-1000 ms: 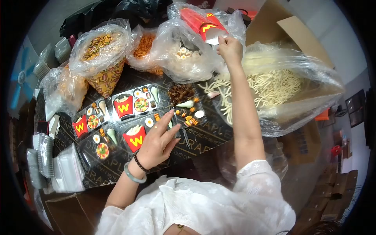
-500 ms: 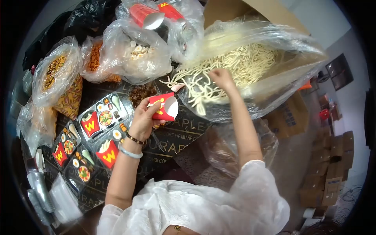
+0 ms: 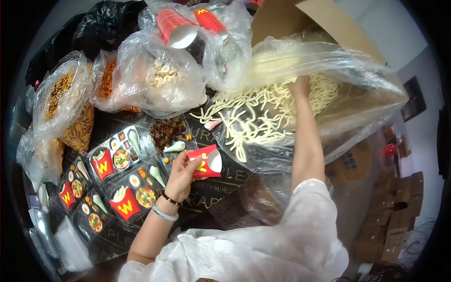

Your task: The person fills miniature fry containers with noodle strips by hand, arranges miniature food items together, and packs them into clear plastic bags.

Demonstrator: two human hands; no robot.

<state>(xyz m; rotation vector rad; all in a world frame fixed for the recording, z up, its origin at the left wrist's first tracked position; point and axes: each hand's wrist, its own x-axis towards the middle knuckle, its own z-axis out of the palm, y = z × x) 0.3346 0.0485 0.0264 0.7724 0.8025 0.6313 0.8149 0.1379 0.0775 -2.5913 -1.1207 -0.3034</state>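
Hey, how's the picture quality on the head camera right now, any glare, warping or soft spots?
Head view: strong fisheye curve with black corners; whitish glare on the clear bag of pale strands; right hand slightly soft; small print on the dark tabletop hard to read; room edges dim.

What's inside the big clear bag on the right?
Pale strands fill much of the bag; the right hand reaches in among them. Its fingertips and whatever lies under the strands are hidden.

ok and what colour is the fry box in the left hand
The fry box in the left hand is red with yellow lettering, white inside; the head view shows it.
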